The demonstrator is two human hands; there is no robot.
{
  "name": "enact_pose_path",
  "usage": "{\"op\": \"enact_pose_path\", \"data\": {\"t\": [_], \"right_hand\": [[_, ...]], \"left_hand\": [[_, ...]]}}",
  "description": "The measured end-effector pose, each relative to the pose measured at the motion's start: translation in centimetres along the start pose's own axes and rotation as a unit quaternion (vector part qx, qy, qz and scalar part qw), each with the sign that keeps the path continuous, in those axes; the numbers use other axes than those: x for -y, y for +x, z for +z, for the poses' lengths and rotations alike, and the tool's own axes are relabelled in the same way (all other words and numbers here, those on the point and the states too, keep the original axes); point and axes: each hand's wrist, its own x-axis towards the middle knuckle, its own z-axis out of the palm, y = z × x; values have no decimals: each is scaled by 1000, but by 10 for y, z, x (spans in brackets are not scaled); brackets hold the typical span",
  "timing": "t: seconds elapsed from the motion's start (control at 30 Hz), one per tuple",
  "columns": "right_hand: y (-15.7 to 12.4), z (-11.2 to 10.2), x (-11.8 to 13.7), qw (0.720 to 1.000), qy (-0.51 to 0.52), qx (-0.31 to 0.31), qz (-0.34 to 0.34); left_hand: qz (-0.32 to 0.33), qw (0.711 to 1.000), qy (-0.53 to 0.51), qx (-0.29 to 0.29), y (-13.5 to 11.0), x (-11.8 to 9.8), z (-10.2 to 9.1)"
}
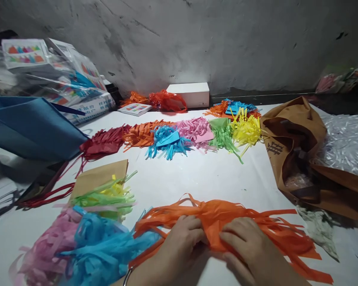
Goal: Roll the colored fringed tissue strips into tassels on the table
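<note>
An orange tissue-paper tassel (216, 214) lies spread sideways at the front of the white table, its cut strips fanning out left and right. My left hand (186, 234) has its fingers curled on the plain middle band, with the fingertips partly hidden. On the band's other side, my right hand (241, 242) grips the paper near its lower edge. Blue tassel strips (98, 242) lie left of my left wrist, beside pink strips (52, 246). Green and yellow strips (113, 194) rest on a brown paper envelope (100, 176) farther up.
Across the table's middle runs a row of tassel bundles: dark red (109, 141), orange, blue (168, 139), pink, green, yellow (246, 129). A brown cloth bag (295, 131) stands right, a blue bag (32, 127) left. Behind are a white box (189, 94) and the grey wall.
</note>
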Motion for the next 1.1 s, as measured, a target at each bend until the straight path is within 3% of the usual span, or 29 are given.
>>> {"op": "enact_pose_path", "data": {"t": [0.17,0.23,0.33,0.43,0.5,0.57,0.7,0.8,0.9,0.97,1.03,1.1], "right_hand": [[-1,16,-3,998,3,-41,-54],[-1,15,-2,997,5,-48,-60],[1,11,0,994,-4,-67,-90],[-2,8,-2,992,-26,-72,-100],[-6,6,-5,997,-32,-37,-53],[-9,3,-10,999,-26,19,24],[4,-4,-18,981,-23,100,167],[23,-7,-21,956,-84,155,235],[32,-8,-24,940,-160,155,259],[29,-9,-24,946,-230,67,217],[22,-7,-20,956,-281,-46,76],[16,-1,-14,952,-277,-103,-83]], "left_hand": [[-10,996,44,83,5,-13,-19],[2,994,67,88,6,-21,-24],[55,990,91,90,6,-28,-22],[81,981,110,137,7,-28,-15],[45,975,124,176,10,-27,-13],[-40,969,136,201,18,-28,-16],[-189,949,169,189,41,-29,-27],[-217,940,192,180,54,-25,-30],[-226,937,201,174,60,-19,-29],[-225,938,199,173,61,-17,-27],[-222,939,193,178,63,-14,-27],[-219,940,189,182,65,-13,-28]]}}
